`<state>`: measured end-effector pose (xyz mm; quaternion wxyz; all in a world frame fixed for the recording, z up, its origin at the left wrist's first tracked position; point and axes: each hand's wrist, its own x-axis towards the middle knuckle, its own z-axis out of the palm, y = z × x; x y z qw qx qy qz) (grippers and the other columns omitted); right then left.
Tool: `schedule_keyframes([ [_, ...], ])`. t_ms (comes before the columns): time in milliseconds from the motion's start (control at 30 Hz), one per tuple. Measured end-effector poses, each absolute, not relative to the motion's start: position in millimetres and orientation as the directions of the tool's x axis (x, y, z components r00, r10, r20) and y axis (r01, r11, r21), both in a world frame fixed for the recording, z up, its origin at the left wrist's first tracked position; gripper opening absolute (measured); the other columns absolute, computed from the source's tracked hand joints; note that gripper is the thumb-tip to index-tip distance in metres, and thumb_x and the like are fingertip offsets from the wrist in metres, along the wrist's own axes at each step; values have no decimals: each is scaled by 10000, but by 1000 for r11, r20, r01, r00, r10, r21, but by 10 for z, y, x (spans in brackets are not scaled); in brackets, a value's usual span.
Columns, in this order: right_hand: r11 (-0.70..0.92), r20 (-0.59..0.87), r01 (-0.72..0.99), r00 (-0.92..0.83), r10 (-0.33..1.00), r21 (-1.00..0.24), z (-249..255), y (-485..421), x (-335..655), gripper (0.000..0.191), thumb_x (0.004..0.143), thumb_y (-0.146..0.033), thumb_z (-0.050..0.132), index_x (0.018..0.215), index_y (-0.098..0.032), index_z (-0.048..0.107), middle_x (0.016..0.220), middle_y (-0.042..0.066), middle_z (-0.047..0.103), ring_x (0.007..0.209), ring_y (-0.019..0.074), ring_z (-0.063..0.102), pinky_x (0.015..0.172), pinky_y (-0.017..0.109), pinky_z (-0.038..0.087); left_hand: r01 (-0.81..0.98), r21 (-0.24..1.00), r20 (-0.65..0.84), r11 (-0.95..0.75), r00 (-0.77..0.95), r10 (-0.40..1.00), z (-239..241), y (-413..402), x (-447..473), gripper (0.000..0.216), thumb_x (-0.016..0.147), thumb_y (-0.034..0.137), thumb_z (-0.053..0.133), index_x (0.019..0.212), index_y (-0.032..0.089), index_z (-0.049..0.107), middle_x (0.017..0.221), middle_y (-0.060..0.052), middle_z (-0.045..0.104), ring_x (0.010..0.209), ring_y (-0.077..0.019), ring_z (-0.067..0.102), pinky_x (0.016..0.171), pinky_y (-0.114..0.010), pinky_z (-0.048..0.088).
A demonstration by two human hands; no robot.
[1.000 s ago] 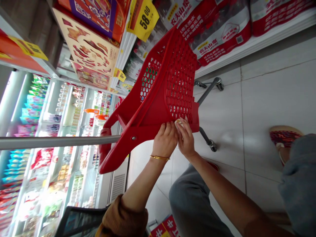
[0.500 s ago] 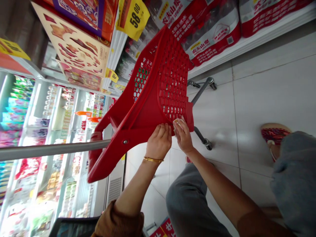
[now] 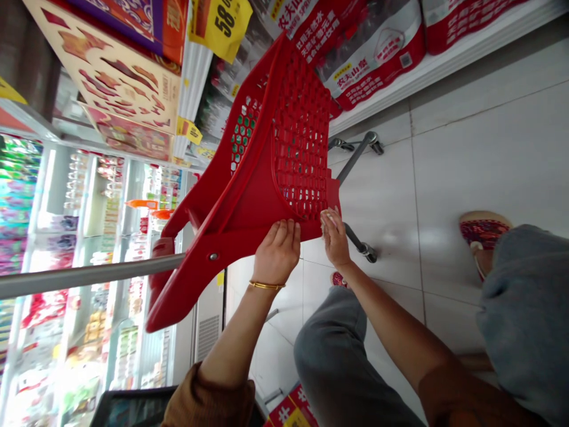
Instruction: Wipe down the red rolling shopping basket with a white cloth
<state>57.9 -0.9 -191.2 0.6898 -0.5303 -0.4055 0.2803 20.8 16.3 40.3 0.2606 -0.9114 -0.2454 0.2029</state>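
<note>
A red plastic shopping cart (image 3: 240,201) with a perforated basket fills the middle of the view, appearing tilted. My left hand (image 3: 279,249), with a gold bangle at the wrist, grips the cart's near edge; its fingers curl over the rim and the thumb is hidden. Further along that edge, near the lower corner, my right hand (image 3: 336,240) presses a small pale cloth (image 3: 324,226) to the red plastic. Most of the cloth is covered by the fingers. A grey metal handle tube (image 3: 93,274) runs from the cart to the left.
Shrink-wrapped packs of bottled water (image 3: 373,56) line the low shelf along the top. Boxes (image 3: 111,71) and yellow price tags (image 3: 226,26) are at upper left. Lit shelves (image 3: 93,255) stand at left. Castors (image 3: 368,252) rest on the tiled floor (image 3: 480,160), near my legs.
My right hand with the cloth has slid along the cart's edge toward the lower corner, away from my left hand. The left hand keeps its grip. The view has shifted slightly.
</note>
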Motion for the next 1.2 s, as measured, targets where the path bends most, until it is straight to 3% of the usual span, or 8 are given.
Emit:
schedule_keyframes([
  [167, 101, 42, -87, 514, 857, -991, -2035, -36, 582, 447, 1030, -392, 295, 1380, -221, 515, 1464, 117, 457, 1432, 219, 381, 1198, 454, 344, 406, -542, -256, -736, 754, 605, 394, 172, 206, 354, 949, 83, 393, 1191, 71, 651, 1204, -191, 692, 1147, -277, 638, 1011, -472, 504],
  [300, -21, -87, -127, 541, 837, -992, -2110, -18, 571, 510, 1030, -432, 237, 1382, -179, 505, 1449, 143, 456, 1457, 239, 327, 1209, 495, 303, 461, -492, -273, -738, 723, 634, 386, 167, 178, 382, 939, 76, 403, 1258, 77, 612, 1250, -205, 665, 1202, -284, 608, 1048, -495, 477],
  [433, -70, -148, -154, 586, 797, -986, -2072, 8, 578, 524, 1027, -435, 238, 1352, -146, 530, 1416, 168, 476, 1436, 255, 355, 1197, 522, 308, 457, -494, -267, -740, 730, 629, 377, 146, 153, 396, 929, 74, 417, 1281, 78, 596, 1267, -206, 655, 1221, -284, 596, 1066, -490, 462],
  [633, 108, -4, -135, 641, 767, -985, -1608, 77, 706, 422, 1029, -354, 305, 1341, -204, 546, 1347, 131, 555, 1331, 214, 489, 1162, 481, 384, 416, -538, -244, -733, 755, 608, 378, 130, 203, 354, 937, 74, 415, 1208, 61, 643, 1215, -202, 684, 1168, -281, 629, 1030, -472, 491],
  [833, 396, 263, -109, 586, 767, -912, -985, 160, 749, 389, 1019, -272, 352, 1368, -285, 523, 1382, 70, 549, 1356, 208, 471, 1184, 470, 373, 355, -583, -268, -731, 765, 585, 410, 127, 282, 346, 951, 84, 398, 1172, 42, 660, 1183, -190, 702, 1116, -266, 656, 998, -432, 522],
  [1033, 410, 312, -88, 509, 802, -908, -1095, 206, 725, 371, 1014, -281, 388, 1348, -306, 548, 1406, 52, 533, 1411, 216, 408, 1205, 505, 340, 396, -549, -290, -736, 736, 612, 411, 121, 262, 373, 944, 86, 402, 1247, 56, 618, 1228, -196, 679, 1175, -266, 625, 1042, -456, 493],
  [1200, 402, 310, -81, 506, 805, -912, -1284, 170, 723, 390, 1013, -242, 393, 1370, -321, 527, 1386, 53, 548, 1389, 199, 436, 1201, 481, 357, 340, -575, -286, -744, 769, 572, 426, 117, 262, 335, 939, 72, 419, 1172, 36, 657, 1188, -205, 696, 1137, -272, 648, 1007, -437, 518],
])
